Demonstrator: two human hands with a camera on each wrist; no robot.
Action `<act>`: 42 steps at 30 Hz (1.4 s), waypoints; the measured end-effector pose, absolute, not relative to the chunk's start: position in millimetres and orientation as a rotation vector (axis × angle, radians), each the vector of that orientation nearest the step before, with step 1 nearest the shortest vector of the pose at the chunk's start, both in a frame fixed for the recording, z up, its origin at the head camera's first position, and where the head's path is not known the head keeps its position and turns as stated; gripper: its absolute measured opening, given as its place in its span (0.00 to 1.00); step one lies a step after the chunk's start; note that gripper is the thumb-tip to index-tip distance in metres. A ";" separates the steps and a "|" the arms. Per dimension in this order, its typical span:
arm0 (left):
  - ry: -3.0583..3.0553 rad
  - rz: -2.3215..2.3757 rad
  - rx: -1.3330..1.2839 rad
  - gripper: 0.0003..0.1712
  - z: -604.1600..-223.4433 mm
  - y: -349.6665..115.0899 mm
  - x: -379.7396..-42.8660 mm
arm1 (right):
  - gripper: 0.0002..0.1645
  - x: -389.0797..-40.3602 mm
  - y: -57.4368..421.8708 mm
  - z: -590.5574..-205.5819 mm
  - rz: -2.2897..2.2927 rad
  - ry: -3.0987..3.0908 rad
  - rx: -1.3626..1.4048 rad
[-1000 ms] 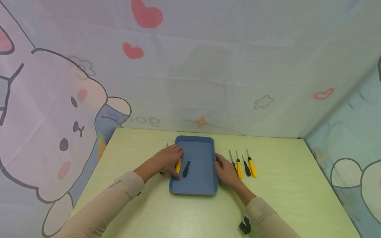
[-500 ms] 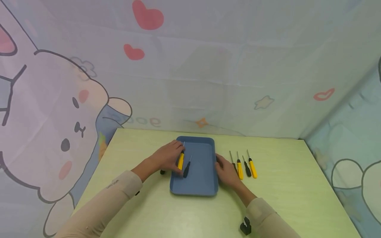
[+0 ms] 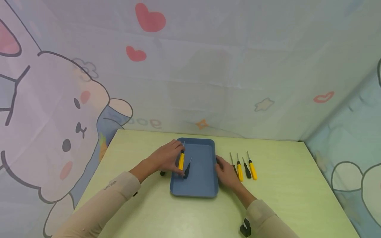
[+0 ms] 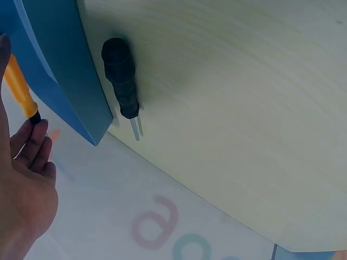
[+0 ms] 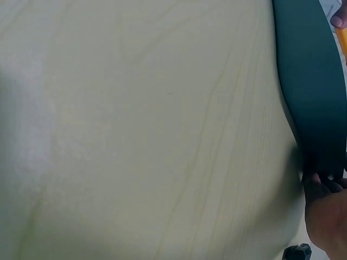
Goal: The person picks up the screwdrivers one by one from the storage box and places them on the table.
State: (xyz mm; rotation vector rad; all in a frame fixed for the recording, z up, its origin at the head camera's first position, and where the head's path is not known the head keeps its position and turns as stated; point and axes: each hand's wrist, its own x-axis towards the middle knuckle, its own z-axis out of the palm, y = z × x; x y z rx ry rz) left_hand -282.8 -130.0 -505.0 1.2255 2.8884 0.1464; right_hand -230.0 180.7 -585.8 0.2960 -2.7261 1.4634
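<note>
My left hand pinches a yellow-handled screwdriver over the left side of the blue tray. Its shaft points toward the back; in the left wrist view the fingertips sit at the black collar of the yellow screwdriver. Beside it in the tray lies a small black-handled screwdriver. My right hand holds the tray's right edge, its fingers at the blue side wall in the right wrist view.
Outside the tray's left wall lies another black-handled screwdriver, mostly hidden by the left hand in the head view. To the right, several screwdrivers stand in a row, including a yellow one and a black one. A small black object lies near the right sleeve.
The left hand has brought the yellow screwdriver slightly right, close beside the black one in the tray, and its shaft now shows. The right hand stays at the tray's edge.
</note>
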 end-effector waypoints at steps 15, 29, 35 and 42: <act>2.920 0.237 1.151 0.60 -495.3 -142.7 -285.9 | 0.29 -232.1 180.4 -583.5 1.447 -2.719 0.302; 2.937 0.238 1.158 0.58 -485.4 -152.8 -287.1 | 0.29 -229.3 180.9 -583.6 1.439 -2.726 0.282; 2.960 0.242 1.179 0.58 -483.8 -157.8 -287.7 | 0.29 -228.8 180.9 -582.7 1.454 -2.735 0.273; 2.967 0.187 1.163 0.59 -483.6 -164.4 -286.8 | 0.29 -229.2 180.8 -586.1 1.456 -2.723 0.287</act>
